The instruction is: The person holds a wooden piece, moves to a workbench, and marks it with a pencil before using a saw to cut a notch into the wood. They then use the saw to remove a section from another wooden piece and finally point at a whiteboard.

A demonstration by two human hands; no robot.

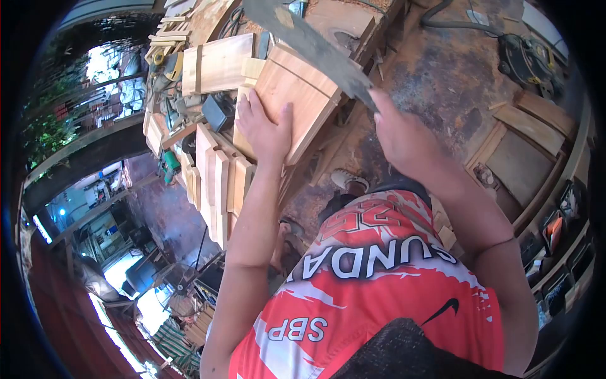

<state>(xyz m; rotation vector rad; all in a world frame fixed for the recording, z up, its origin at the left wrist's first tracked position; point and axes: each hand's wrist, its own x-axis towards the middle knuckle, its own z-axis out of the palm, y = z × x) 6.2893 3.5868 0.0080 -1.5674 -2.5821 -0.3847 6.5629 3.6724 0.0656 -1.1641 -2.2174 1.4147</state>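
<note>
My left hand (265, 129) lies flat, fingers spread, on a light wooden panel (293, 85) with a raised strip along its far end. My right hand (404, 136) is closed round the narrow end of a handsaw (322, 54), a long flat grey blade. The saw slants up and left over the panel's far right corner and runs out of view at the top. Beside my left hand, more wooden panels (221, 63) lie on the bench. Below it, several wooden pieces (218, 183) stand close together.
A yellow-and-black power tool (167, 66) and a dark box-shaped item (219, 112) sit left of the panels. On the stained floor (435, 69) at right are a dark machine (530, 60) with a hose and a wooden frame (517, 161). Wood shavings cover parts of the bench.
</note>
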